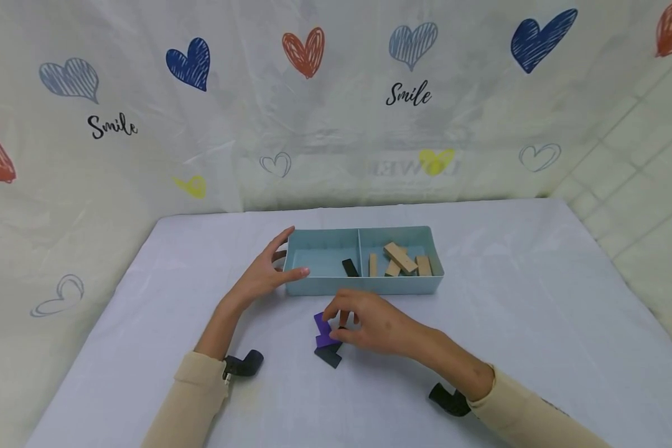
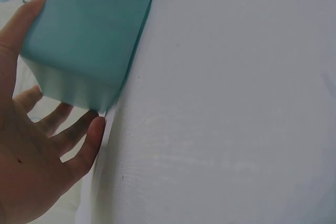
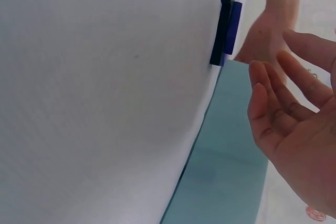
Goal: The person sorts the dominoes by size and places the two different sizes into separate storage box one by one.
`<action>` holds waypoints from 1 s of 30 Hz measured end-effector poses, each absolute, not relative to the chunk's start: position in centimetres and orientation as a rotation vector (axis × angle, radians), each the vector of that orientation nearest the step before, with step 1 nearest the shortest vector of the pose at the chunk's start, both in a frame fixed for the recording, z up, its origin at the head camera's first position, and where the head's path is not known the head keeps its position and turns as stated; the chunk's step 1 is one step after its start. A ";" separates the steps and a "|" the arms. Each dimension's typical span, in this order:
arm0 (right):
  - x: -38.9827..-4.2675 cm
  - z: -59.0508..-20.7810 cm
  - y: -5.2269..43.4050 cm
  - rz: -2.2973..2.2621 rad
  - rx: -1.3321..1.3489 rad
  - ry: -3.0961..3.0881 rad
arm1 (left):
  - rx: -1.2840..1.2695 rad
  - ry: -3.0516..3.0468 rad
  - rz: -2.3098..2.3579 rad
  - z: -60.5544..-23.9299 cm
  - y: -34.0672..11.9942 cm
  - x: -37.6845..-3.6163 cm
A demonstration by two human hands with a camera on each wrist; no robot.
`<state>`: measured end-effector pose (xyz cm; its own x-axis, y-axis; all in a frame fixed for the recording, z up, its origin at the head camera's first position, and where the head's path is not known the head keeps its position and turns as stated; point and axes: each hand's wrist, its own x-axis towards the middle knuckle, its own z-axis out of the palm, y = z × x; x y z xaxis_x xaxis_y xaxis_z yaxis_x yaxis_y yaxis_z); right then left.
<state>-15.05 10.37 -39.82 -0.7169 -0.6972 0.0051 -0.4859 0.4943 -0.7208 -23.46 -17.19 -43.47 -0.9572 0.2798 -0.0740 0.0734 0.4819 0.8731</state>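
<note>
Closest to the lens, caught two beige sleeves (image 1: 529, 407). Past those, spotted one pale-blue box (image 1: 364, 286) with two compartments: one black piece (image 1: 350, 268) in the left, at least four tan blocks (image 1: 400, 258) jumbled in the right. Just in front, on the white tablecloth (image 1: 537, 311), saw smooth flat purple blocks (image 1: 326, 341) bunched with black blocks (image 1: 329, 356). Counted at least two of each, partly hidden. Noticed the left hand (image 1: 260, 274) spread wide against the box's left end, and the right hand (image 1: 378, 323) loosely bent over the bunch, thumb and fingertips apart; couldn't tell if touching.
</note>
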 end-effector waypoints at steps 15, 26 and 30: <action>-15.0 -40.2 9.8 -0.987 -0.971 2.427 | 0.291 2.511 1.484 -43.5 -17.2 -23.5; -14.8 -40.7 9.7 -0.927 -0.968 2.421 | 0.297 2.515 1.480 -43.5 -17.1 -23.5; -14.9 -40.7 9.7 -0.902 -0.976 2.426 | 0.303 2.512 1.485 -43.5 -17.1 -23.5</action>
